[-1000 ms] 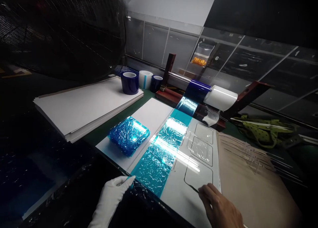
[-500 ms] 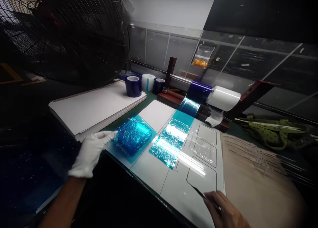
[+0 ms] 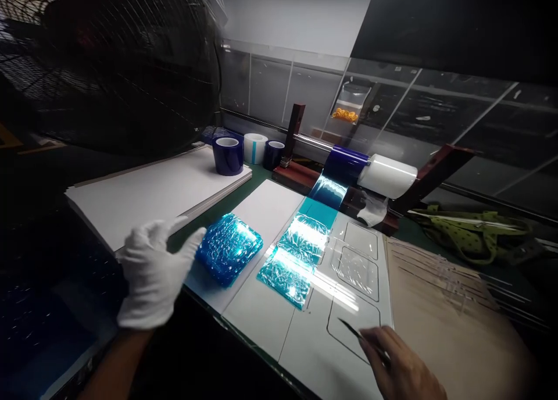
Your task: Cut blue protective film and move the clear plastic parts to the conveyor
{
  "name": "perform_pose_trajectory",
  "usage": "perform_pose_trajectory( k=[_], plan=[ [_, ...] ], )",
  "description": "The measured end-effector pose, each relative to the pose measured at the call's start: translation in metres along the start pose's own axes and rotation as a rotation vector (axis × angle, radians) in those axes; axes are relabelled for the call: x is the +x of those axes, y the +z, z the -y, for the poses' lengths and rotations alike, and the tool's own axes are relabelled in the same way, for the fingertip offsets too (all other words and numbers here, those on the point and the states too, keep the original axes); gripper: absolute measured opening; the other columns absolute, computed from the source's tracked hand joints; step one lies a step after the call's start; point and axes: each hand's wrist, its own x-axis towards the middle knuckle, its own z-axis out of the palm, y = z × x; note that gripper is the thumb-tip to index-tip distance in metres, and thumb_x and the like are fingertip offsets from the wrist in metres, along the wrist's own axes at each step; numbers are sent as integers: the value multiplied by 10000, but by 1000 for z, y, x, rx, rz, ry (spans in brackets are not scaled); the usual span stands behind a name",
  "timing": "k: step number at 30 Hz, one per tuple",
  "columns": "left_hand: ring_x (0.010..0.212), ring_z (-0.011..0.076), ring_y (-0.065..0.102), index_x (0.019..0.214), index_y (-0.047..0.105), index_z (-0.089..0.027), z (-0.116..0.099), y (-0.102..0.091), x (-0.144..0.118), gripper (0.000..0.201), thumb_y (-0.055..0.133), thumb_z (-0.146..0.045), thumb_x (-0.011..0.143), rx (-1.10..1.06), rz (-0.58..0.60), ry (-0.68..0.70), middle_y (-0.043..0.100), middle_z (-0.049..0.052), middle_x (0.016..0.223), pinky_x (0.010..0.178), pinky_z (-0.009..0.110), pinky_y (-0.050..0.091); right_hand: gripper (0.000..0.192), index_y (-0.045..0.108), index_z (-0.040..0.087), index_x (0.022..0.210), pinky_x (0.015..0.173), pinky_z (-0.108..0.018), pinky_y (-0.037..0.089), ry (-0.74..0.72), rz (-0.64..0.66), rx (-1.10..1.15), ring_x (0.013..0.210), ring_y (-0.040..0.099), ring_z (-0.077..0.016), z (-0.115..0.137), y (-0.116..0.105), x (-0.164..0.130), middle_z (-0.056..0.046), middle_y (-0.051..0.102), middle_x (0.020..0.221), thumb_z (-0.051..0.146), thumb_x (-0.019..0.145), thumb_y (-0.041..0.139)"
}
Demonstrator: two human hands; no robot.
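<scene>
My left hand (image 3: pixel 152 272), in a white glove, is open with the fingers apart. It hovers beside a stack of crinkled blue film pieces (image 3: pixel 229 249) and holds nothing. My right hand (image 3: pixel 399 359), bare, is closed round slim dark tweezers (image 3: pixel 350 329). Their pointed tip is over a rounded outline on the pale work sheet (image 3: pixel 270 318). A strip of blue protective film (image 3: pixel 290 269) lies across the sheet, wrinkled at its near end. It runs back to a blue film roll (image 3: pixel 349 159) on a stand.
White sheets (image 3: pixel 143 190) are stacked at the left, with a blue tape roll (image 3: pixel 228 159) on top. Beside the blue roll on the rod sits a white roll (image 3: pixel 387 175). Brown paper (image 3: pixel 449 307) and a green strap bag (image 3: pixel 475 228) lie right; a large fan (image 3: pixel 131 68) stands at left.
My left hand has let go of a blue film piece, which now lies on the stack, and its fingers have spread. The tweezers' tip has shifted slightly; my right hand is nearly still.
</scene>
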Motion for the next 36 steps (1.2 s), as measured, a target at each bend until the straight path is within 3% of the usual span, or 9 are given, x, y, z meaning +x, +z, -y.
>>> perform_pose_trajectory(
  k=[2,4,8,11,16,21,25,32,36],
  plan=[
    [1051,241,584,1175,601,-192,-21,18,-28,475,398,-530,909,22,290,323,621,91,1143,929,380,464,282,621,280,848,506,-229,385,-40,-1,-38,654,649,-167,14,0,30,-13,681,887,408,942,389],
    [941,177,632,1215,589,-275,-42,50,-53,396,423,-478,918,26,501,479,674,36,1048,855,284,493,273,635,240,857,544,-226,371,-77,13,-67,699,642,-163,35,7,67,-26,675,893,308,957,391],
    [954,249,655,1336,485,-188,-69,119,-65,461,438,-382,921,138,645,489,663,142,1119,802,344,512,235,653,231,889,563,-214,355,-136,75,-121,745,639,-139,75,34,139,-8,672,904,234,957,428],
    [862,265,677,1280,529,-188,-72,145,-54,420,443,-370,911,213,711,459,691,145,1015,718,357,518,213,653,222,894,601,-229,407,-160,108,-153,783,641,-147,95,58,174,-8,666,908,232,956,449],
    [902,252,671,1246,539,-228,-70,148,-47,377,392,-359,925,255,750,449,687,112,1045,748,345,505,224,604,156,1062,749,-350,535,-203,205,-196,858,630,-157,111,78,197,-41,639,1028,325,923,557],
    [910,251,670,1246,546,-224,-71,145,-48,396,344,-369,939,254,791,432,690,121,1029,747,335,495,247,595,157,1089,770,-366,535,-233,258,-227,897,627,-170,103,70,195,-47,629,1063,331,916,569],
    [926,248,667,1266,537,-225,-69,144,-47,416,339,-392,941,230,807,423,684,131,1065,760,336,490,156,630,161,951,673,-278,472,-203,268,-256,826,623,-150,79,53,180,-35,645,959,227,949,490],
    [953,252,661,1244,552,-194,-70,139,-41,423,341,-398,939,180,831,449,676,149,1060,813,349,486,300,655,147,790,535,-266,256,-31,270,-312,754,634,-178,28,15,135,-86,666,860,48,899,393],
    [1123,303,569,1377,419,-131,-73,124,-50,706,397,-609,857,166,817,497,563,207,1251,914,398,453,231,674,158,859,553,-261,262,58,280,-253,755,643,-193,20,7,108,-88,684,883,133,902,449]
  ],
)
